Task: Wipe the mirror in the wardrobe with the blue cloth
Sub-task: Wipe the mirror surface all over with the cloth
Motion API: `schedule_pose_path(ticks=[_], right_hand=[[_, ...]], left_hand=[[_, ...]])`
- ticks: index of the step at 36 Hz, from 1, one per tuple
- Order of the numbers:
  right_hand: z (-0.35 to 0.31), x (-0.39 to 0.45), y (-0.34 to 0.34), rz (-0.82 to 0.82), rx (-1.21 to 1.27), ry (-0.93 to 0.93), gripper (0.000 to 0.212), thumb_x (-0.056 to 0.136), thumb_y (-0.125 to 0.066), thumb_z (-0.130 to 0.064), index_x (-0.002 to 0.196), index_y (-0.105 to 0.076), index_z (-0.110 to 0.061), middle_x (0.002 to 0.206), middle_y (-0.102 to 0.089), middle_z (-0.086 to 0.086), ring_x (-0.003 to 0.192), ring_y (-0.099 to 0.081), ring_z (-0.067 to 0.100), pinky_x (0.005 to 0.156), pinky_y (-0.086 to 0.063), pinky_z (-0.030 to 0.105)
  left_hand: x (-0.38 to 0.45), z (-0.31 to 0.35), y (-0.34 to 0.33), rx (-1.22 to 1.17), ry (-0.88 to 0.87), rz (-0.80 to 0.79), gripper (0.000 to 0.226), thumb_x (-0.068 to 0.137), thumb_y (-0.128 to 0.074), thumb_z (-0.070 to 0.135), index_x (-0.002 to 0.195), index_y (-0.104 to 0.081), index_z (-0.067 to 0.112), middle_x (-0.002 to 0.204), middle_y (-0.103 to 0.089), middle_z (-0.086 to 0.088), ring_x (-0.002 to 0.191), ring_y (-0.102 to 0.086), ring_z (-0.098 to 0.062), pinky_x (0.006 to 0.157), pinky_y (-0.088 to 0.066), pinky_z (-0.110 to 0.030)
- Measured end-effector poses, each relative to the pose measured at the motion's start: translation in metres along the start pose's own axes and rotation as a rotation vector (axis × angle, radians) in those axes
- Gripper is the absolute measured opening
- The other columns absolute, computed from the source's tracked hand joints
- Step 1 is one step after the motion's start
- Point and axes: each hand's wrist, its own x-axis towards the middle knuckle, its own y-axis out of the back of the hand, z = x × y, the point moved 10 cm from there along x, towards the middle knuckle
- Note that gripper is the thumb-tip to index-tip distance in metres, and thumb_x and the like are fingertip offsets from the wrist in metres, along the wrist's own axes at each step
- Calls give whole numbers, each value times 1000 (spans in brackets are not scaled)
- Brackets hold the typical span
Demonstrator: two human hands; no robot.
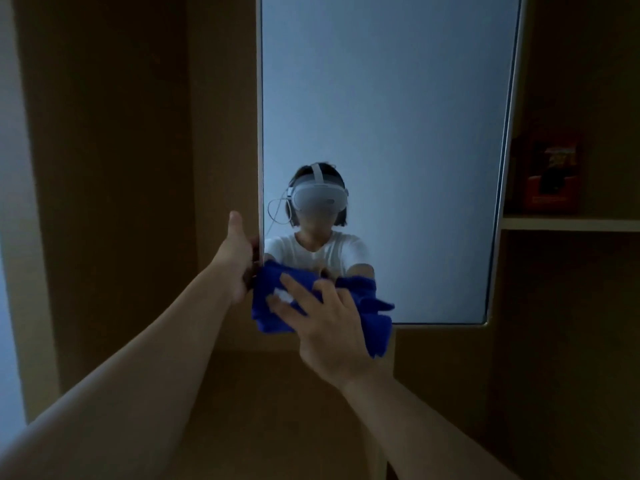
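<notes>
Right hand (323,327), fingers spread straight, presses the cloth (273,303) flat against the mirror (381,116), at its lower left corner. Left hand (237,259) grips the mirror's left edge, thumb up; its fingers are hidden behind the edge. Risk: the cloth is bunched, so it may slip or smear. Hard pressure could swing the panel if that grip loosens. A shelf (568,223) lies right of the mirror.
</notes>
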Motion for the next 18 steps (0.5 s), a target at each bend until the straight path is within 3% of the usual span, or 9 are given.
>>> schedule_pose_path(ticks=[3,6,9,12,14,16,18], right_hand=[[-13,-18,-16,-55,43,23,50,70,-70,-17,117,-63,-32,130,-57,-5,96,-51,22,75,-46,34],[-12,-18,-16,-87,79,15,43,72,-62,-20,114,-65,-32,124,-60,-7,89,-55,19,72,-47,31],[-9,-13,-14,-143,50,76,43,72,-61,-23,115,-65,-30,121,-61,-6,89,-56,20,71,-47,31],[0,-19,-11,-168,31,124,44,72,-64,-23,115,-64,-28,119,-62,-4,89,-57,20,71,-47,32],[12,-28,-5,-156,15,134,44,70,-65,-22,113,-65,-27,117,-63,-2,87,-57,20,69,-47,32],[27,-38,1,-143,-9,133,47,66,-68,-20,112,-66,-26,116,-63,-1,84,-57,20,66,-46,32],[42,-48,6,-139,-35,127,48,65,-69,-19,112,-67,-25,116,-64,0,83,-58,21,65,-45,32]], left_hand=[[11,8,6,119,-127,130,79,86,-23,70,114,-61,6,84,-61,-7,76,-56,-19,71,-45,-34],[14,7,8,174,-180,230,65,91,-27,62,74,-63,11,84,-64,-8,81,-58,-21,85,-44,-35],[15,6,7,180,-213,286,59,94,-27,57,67,-59,15,75,-62,-4,75,-57,-18,69,-44,-33],[10,11,6,197,-269,367,56,96,-24,54,63,-52,18,62,-55,-1,61,-52,-14,50,-31,-27],[9,13,3,218,-295,377,59,96,-23,53,75,-59,11,71,-61,-8,71,-59,-21,51,-37,-31],[8,13,-2,152,-319,331,62,98,-24,50,108,-58,-2,105,-62,-26,102,-57,-41,77,-50,-49],[6,13,-7,114,-318,299,64,98,-25,47,122,-48,-8,126,-50,-32,117,-47,-47,95,-41,-54]])
